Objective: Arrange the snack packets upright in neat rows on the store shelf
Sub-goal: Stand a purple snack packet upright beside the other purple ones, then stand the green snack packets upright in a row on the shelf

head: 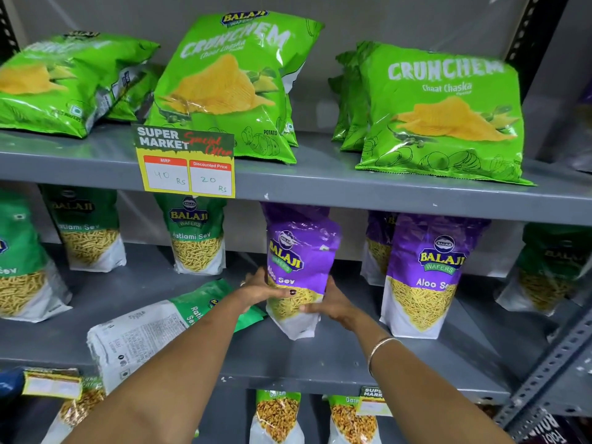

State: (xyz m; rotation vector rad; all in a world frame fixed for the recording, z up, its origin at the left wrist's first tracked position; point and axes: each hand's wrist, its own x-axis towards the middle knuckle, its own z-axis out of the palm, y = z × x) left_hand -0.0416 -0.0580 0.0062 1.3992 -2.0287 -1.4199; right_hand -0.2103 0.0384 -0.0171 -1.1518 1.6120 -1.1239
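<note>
purple Aloo Sev packet (299, 261): upright, middle shelf (352, 357), centre | left hand (259, 290), right hand (333, 302): fingers wrapped on its lower sides | green Ratlami Sev packet (153, 328): flat, just left | second Aloo Sev packet (426, 274): upright, right | price tag (187, 161): upper shelf edge

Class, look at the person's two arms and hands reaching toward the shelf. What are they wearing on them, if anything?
Both forearms are bare, with no sleeves in view. The right wrist carries a thin metallic bangle. The left hand has a ring on one finger and dark polish on the thumbnail. The right hand shows no jewellery or gloves.
</note>
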